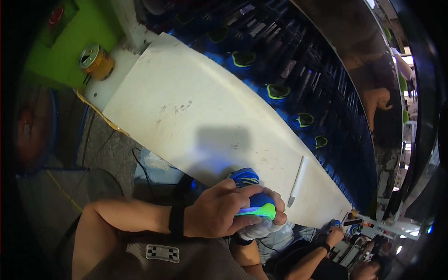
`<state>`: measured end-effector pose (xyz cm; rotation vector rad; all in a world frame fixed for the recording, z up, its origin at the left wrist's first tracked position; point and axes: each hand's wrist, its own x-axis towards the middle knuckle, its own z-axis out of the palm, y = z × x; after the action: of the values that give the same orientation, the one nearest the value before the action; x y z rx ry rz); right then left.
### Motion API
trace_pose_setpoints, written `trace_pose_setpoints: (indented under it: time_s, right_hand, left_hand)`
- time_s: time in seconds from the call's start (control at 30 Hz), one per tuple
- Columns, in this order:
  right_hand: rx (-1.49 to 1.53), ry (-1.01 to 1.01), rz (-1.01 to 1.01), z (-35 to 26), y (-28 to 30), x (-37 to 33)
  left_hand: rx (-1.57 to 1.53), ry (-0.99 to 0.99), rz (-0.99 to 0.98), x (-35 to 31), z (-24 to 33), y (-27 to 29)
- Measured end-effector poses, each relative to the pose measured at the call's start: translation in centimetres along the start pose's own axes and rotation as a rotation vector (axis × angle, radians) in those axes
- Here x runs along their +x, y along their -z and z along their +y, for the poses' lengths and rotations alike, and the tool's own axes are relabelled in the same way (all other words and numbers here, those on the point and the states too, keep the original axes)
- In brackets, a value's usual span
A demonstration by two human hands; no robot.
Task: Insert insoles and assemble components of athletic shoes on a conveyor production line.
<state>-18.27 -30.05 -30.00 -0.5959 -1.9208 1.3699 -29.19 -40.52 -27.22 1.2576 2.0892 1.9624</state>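
Observation:
A small blue shoe [244,176] with pale stripes and a bright green patch is held between both hands, just over the near edge of a white work board. My left hand [215,208], with a black band at the wrist, closes on it from the left; its fingers and thumb press against the side. From the right and below, my right hand [264,227] wraps it. That hand wears a whitish glove that leaves the fingertips bare. The fingers cover much of the shoe's middle.
On the white board [177,112] lies a white pen-like tool [297,182]. Beyond runs a dark conveyor [326,102] carrying several shoes with green-edged openings [278,91]. A gold drink can [97,61] stands far left. A co-worker's hand [333,235] holds another blue shoe at lower right.

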Motion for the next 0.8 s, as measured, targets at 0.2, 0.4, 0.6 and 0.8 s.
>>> trace_pose_setpoints:
  time_s: [0.2,0.4,0.6,0.8]
  right_hand:
    - [0.085,0.069,0.074,0.5,-0.9,-0.8]
    - [-0.175,0.292,-0.135,-0.6,-1.9,1.4]
    - [-0.043,0.416,-0.311,-2.0,-3.0,4.2]
    - [-0.142,0.242,-0.269,-3.2,-3.0,2.3]
  left_hand:
    - [0.01,0.105,-0.054,0.7,1.0,1.8]
    - [-0.057,0.194,-0.392,5.6,-0.1,3.2]
    - [-0.181,0.478,-0.371,5.6,0.2,5.1]
    - [-0.001,0.251,-0.37,6.1,0.5,4.6]
